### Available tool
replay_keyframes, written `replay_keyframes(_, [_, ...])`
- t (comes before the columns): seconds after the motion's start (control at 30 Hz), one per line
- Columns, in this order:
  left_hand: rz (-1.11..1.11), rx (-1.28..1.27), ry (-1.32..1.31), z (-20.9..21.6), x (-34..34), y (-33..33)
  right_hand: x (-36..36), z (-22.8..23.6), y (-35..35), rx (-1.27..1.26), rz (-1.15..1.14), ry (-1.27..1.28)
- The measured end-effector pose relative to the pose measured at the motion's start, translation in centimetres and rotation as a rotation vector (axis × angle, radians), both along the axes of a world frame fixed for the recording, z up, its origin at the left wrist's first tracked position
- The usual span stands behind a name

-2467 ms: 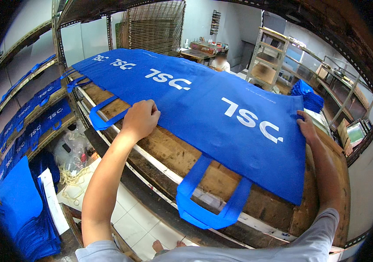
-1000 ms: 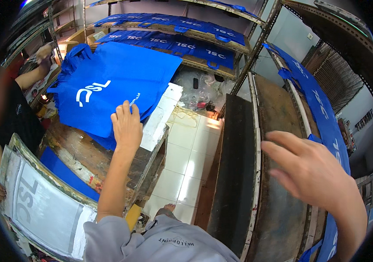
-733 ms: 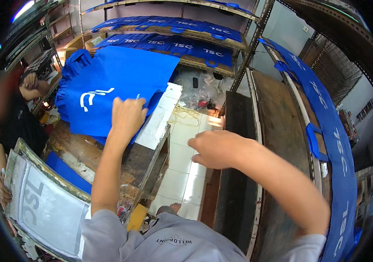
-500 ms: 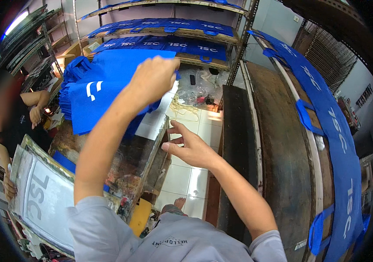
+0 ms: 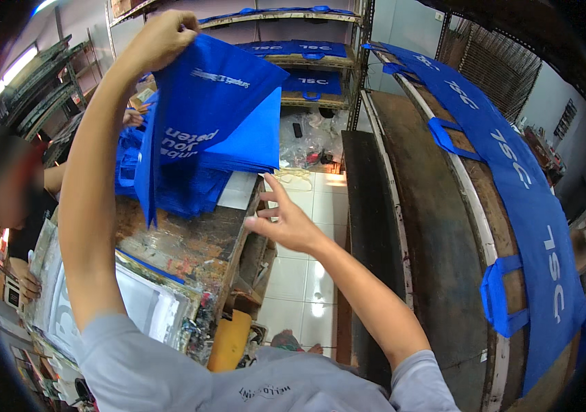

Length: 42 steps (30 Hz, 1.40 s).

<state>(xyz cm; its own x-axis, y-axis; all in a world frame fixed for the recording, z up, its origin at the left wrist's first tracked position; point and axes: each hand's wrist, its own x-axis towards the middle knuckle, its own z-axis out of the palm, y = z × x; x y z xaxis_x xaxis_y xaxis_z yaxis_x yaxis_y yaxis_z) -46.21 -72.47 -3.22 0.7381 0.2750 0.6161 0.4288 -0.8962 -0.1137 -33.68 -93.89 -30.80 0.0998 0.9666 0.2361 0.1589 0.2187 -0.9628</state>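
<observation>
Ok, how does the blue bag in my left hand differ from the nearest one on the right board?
The held bag is raised and bent in your left hand; the board bag lies flat. The held bag shows lines of white lettering; the board bag, a large white logo. Both are blue.

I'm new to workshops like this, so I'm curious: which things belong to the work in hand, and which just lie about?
Likely in the work:
raised blue bag, gripped by the left hand
stack of blue bags
row of blue bags at right
framed screen

Seemingly just lying about:
clear plastic heap
pale cord
</observation>
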Motion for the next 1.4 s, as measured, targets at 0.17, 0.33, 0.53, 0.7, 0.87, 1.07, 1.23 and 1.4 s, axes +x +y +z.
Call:
replay_keyframes(0.17, [-0.1,0.001,-0.084,-3.6,3.4,-4.5,-8.0,4.9,7.2,0.35,-0.192,0.13])
replay_keyframes(0.33, [0.025,-0.036,-0.118,-6.4,3.3,-5.6,-8.2,5.8,16.6,0.735,-0.459,-0.063])
replay_keyframes(0.53, [-0.381,0.179,-0.865,-9.6,-5.1,-12.4,-2.8,19.8,22.7,0.69,-0.371,0.171])
replay_keyframes(0.7, [-0.253,0.081,-1.062,-15.3,-10.4,-13.4,3.5,37.1,17.5,0.649,-0.242,0.22])
replay_keyframes(0.87, [-0.267,0.1,-1.644,-14.2,-16.5,-12.9,6.1,37.9,9.6,0.468,-0.243,-0.17])
replay_keyframes(1.07, [-0.306,-0.219,-1.543,-13.6,-15.3,-12.5,9.4,33.7,4.8,-0.003,-0.359,-0.491])
replay_keyframes(1.23, [-0.26,-0.768,-1.136,-17.3,-9.2,-9.8,10.8,32.4,-1.3,-0.119,-0.276,-0.665])
replay_keyframes(1.4, [-0.244,-1.281,-1.06,-25.6,-3.1,-4.9,5.9,32.7,-7.8,-0.213,-0.248,-0.744])
